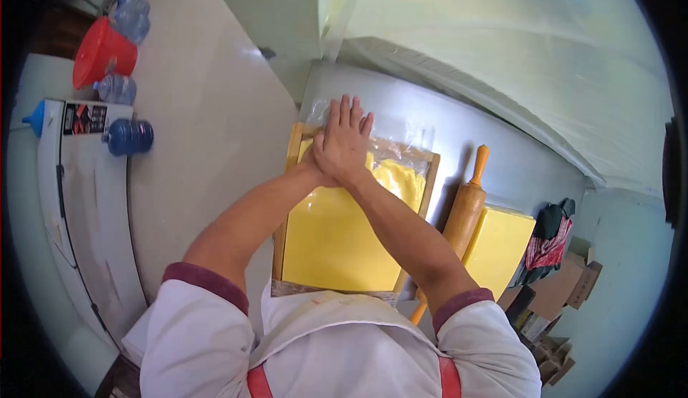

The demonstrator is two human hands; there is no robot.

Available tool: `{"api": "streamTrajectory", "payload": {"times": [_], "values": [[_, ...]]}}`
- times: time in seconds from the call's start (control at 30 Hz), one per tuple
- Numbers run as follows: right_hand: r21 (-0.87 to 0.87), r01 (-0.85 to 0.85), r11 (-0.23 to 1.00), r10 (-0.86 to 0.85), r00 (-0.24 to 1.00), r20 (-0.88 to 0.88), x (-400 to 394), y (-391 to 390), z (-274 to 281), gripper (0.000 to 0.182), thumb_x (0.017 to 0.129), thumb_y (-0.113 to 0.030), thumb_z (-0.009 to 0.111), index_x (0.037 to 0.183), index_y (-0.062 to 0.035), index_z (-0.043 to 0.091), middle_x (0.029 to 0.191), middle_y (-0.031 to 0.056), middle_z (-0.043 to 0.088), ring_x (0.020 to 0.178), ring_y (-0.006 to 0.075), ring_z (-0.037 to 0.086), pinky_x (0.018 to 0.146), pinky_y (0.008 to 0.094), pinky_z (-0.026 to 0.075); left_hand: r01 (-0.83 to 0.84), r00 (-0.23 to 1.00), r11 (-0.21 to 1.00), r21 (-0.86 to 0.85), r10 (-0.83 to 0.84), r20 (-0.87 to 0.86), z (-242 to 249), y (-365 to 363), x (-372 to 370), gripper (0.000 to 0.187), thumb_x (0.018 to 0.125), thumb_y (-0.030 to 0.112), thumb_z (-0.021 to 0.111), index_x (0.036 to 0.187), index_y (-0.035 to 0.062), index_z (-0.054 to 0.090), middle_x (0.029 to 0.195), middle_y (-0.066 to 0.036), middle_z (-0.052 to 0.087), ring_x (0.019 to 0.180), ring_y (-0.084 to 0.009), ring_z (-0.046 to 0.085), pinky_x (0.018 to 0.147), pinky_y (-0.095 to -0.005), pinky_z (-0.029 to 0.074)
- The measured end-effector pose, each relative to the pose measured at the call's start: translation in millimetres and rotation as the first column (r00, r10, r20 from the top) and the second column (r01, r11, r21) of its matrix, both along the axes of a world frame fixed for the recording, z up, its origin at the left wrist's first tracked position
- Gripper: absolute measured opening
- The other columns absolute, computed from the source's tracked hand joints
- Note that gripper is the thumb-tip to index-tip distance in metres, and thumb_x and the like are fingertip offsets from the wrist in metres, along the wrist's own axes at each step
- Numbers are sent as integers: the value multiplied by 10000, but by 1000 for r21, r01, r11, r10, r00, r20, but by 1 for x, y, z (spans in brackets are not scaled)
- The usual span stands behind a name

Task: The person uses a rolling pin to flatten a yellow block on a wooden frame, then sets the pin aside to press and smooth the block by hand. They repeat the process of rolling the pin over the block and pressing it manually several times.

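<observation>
A smooth yellow slab (340,244), soft-looking like dough or butter, lies inside a shallow wooden frame (432,183). Clear plastic film (412,153) covers its far part, where the yellow surface looks uneven. My right hand (345,144) lies over my left at the far left part of the slab, fingers stretched toward the frame's far edge. Beneath it, my left hand (312,159) shows only near the wrist; its fingers are hidden. Both arms are extended, crossing over the slab.
Right of the frame, a wooden rolling pin (466,215) rests beside another yellow block (499,247) on the metal table (401,93). Dark and red cloth (550,244) and cardboard boxes (559,283) are farther right. A red bucket (104,54), water jugs (130,137) and a white freezer (97,204) stand left.
</observation>
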State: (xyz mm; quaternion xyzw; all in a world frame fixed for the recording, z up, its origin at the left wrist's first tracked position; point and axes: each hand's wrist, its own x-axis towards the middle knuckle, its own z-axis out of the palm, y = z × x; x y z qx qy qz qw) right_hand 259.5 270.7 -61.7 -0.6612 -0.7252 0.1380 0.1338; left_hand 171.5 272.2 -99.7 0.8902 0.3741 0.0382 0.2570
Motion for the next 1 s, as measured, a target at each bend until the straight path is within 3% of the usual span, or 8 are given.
{"api": "streamTrajectory", "payload": {"times": [0.23,0.33,0.43,0.53,0.77,1.0], "values": [[-16,-44,999,44,999,-11,-4,-43,-3,754,854,-320,473,1478,64,297,1568,280,237,1488,431,143,1181,616,57,-41,999,959,281,35,26,17,-34,7,907,857,408,543,1559,23,117,1624,-203,117,1507,-360,77,1224,-444,95],[-8,-70,998,69,993,-91,-8,-70,5,771,845,-313,476,1486,68,280,1570,284,228,1489,433,134,1192,591,32,31,993,957,288,3,-116,41,-53,3,912,858,395,559,1562,25,111,1620,-210,118,1506,-363,74,1225,-447,79],[-15,-23,1000,22,999,-44,-9,-59,3,785,828,-311,491,1485,65,285,1570,284,231,1488,435,138,1192,587,41,95,968,960,264,-27,-250,42,-49,-2,919,859,382,575,1564,27,105,1616,-217,119,1505,-366,71,1227,-451,63],[-49,-26,998,25,999,-22,-14,-50,7,790,811,-307,504,1476,68,300,1566,286,239,1485,441,141,1189,593,44,83,969,992,99,-57,-239,32,-41,-4,916,859,394,570,1562,26,112,1617,-215,121,1505,-366,72,1228,-449,68],[26,-19,999,20,999,-36,-6,-32,-6,786,809,-324,501,1463,71,316,1568,278,249,1486,430,153,1190,590,57,31,991,994,107,-17,-133,29,-22,-7,910,859,421,559,1557,24,131,1618,-211,126,1505,-365,72,1230,-443,79],[-82,1,997,1,1000,16,-6,-15,-7,768,819,-313,508,1463,63,324,1562,272,267,1480,417,187,1189,585,85,39,981,940,-338,-101,-167,3,6,-9,906,860,449,548,1553,22,149,1619,-206,131,1504,-363,73,1232,-437,90]]}}
